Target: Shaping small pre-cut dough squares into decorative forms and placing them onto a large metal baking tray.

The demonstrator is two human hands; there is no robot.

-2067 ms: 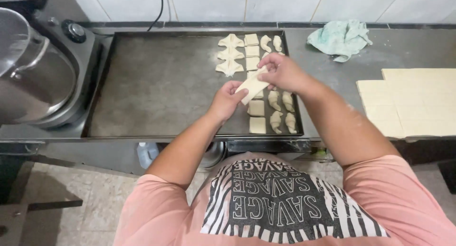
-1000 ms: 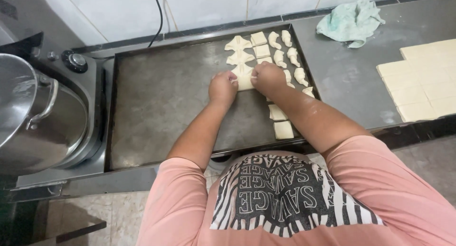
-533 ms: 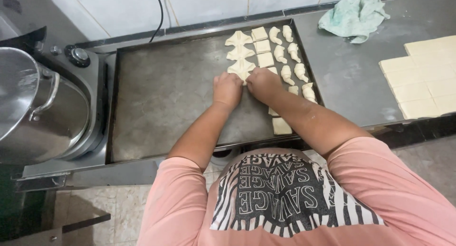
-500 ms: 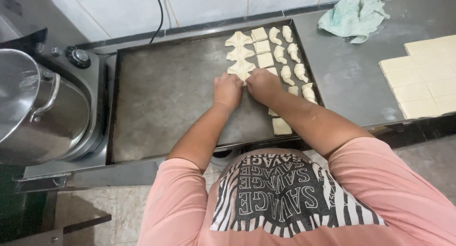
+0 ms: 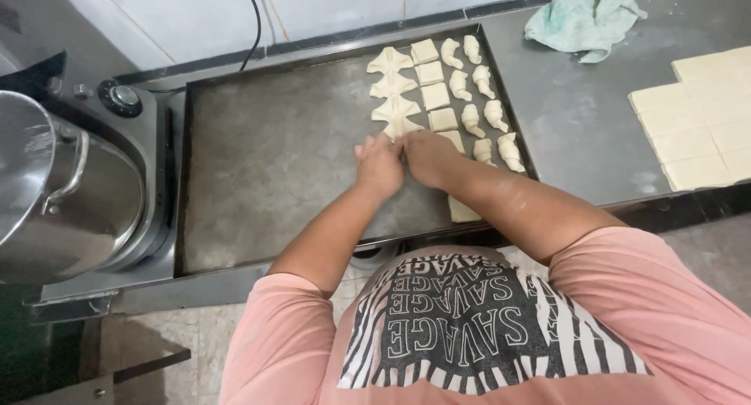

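— White tile runs along the far wall, and under it a grey steel counter carries a big dark baking tray. See how it's filling up?

— Only its right end. Star-folded dough pieces sit in a column, plain squares just beside them, and little rolled crescents in two columns out by the right rim.

— And the hands?

— Both are down on the tray, side by side and touching. The left hand and the right hand lie with fingers curled forward, tips pressed onto the near edge of the lowest folded piece. That piece lies at the near end of the star column, mostly clear of the fingers. I can't tell whether they pinch it or just press it flat.

— Anything tucked under the right arm?

— One more pale dough square, at the tray's near edge, partly hidden by the forearm.

— What else is about?

— A sheet of cut dough squares lies on the counter far right, well apart from the tray. A crumpled green cloth sits by the far wall. On the left stands a steel mixer bowl with a black knob behind it.
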